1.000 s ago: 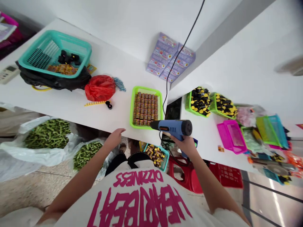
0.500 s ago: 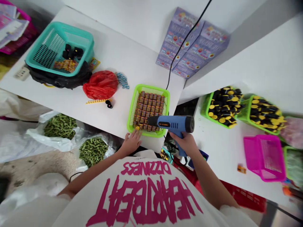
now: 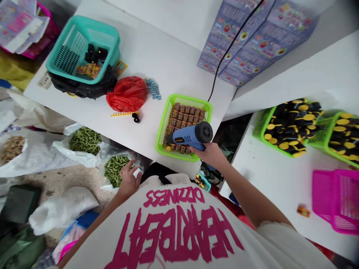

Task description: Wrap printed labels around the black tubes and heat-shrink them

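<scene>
1. Heat gun (image 3: 186,135) is held over the lime basket (image 3: 179,157) on the bench (image 3: 168,48), its handle enclosed by the right hand (image 3: 214,155).
2. Left hand (image 3: 129,181) is partly opened, empty.
3. Small containers (image 3: 185,116) are arranged in rows, partly obscured; the finished share cannot be determined.
4. Cord (image 3: 233,42) is draped across purple boxes (image 3: 246,63).

Wearing a white shirt (image 3: 252,256), splashed at six o'clock with upside-down magenta lettering (image 3: 169,257): HEARTBEAT in big jagged strokes, DIZZINESS smaller; and at four o'clock, a loose white sleeve (image 3: 276,231)!
</scene>
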Tool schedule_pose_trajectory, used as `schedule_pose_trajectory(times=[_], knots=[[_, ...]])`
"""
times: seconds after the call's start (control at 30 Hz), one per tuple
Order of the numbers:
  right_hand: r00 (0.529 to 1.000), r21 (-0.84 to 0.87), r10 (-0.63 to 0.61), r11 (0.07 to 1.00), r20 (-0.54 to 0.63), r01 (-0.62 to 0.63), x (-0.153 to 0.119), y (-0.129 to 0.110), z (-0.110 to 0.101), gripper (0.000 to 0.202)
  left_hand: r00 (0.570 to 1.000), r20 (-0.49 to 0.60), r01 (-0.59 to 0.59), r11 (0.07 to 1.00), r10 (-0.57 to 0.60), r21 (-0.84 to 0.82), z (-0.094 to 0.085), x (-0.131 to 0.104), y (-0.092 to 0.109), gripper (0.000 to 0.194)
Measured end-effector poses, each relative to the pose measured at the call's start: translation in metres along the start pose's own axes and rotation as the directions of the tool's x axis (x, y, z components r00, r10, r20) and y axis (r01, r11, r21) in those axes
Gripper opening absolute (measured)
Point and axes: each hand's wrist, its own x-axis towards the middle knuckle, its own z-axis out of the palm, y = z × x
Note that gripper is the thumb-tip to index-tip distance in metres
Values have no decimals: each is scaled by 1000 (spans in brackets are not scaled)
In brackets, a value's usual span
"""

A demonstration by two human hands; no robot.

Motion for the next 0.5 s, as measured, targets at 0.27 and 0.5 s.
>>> schedule_pose_trajectory(times=[0.27,0.5], knots=[[996,-54,88,995,-24,-89,-27,19,-5,38,995,-88,-54,995,46,-85,-5,51,-19,30],[828,80,444,892,-341,-446,-79,43,-20,52,881,385,-242,961,274,-131,76,116,45,38]])
